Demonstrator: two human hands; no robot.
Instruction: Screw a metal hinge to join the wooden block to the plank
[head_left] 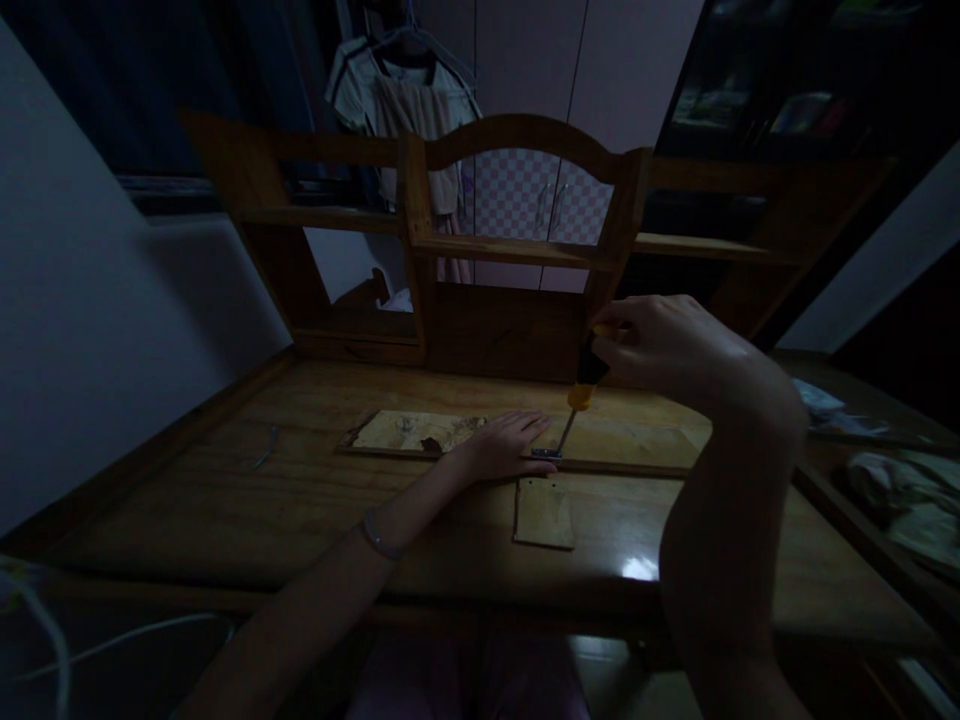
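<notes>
My right hand (645, 340) is closed round the top of a screwdriver (583, 385) with a black and yellow handle. The screwdriver leans, its tip down at a small metal hinge (546, 455) on the near edge of a long wooden board (630, 442). Flat on that board lies my left hand (510, 445), fingers stretched out beside the hinge. Worn, peeling patches mark the board's left part. Just in front, a small square wooden piece (544, 513) with small dark holes along its far edge rests on the desk. Whether the tip sits in a screw is too small to tell.
The wooden desk (247, 510) carries a shelf unit (517, 255) along its back. A thin bent object (266, 447) lies at the left. Cloth (907, 500) and a plastic bag (821, 400) are at the right. A white cable (135, 632) hangs at the lower left.
</notes>
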